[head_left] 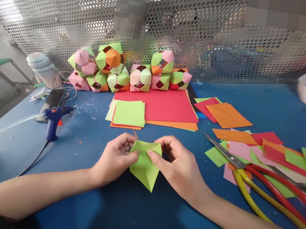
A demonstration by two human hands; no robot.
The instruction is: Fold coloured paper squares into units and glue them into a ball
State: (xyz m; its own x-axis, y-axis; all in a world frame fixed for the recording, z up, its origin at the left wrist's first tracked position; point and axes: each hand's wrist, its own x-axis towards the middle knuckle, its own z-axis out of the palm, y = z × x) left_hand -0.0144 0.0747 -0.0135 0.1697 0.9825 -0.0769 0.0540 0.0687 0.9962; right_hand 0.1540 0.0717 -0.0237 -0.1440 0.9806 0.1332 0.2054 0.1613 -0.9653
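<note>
A piece of green paper (145, 165) with creases is held up between both hands, one corner pointing down toward me. My left hand (117, 155) pinches its left edge, thumb on the near face. On the opposite side my right hand (175, 164) grips the upper right part, its thumb pressed on the paper's face. The fingers behind the sheet are partly hidden. Just beyond the hands lies a small stack of square papers (130, 113), green on top, resting partly on larger red sheets (163, 104).
Folded paper balls (141, 78) are piled at the back by a perforated metal screen (184, 26). A blue glue gun (53, 120), a phone (51, 104) and a bottle (42, 68) stand or lie left. Scissors (239, 165) rest on paper scraps (288, 157) at right, near orange squares (230, 116).
</note>
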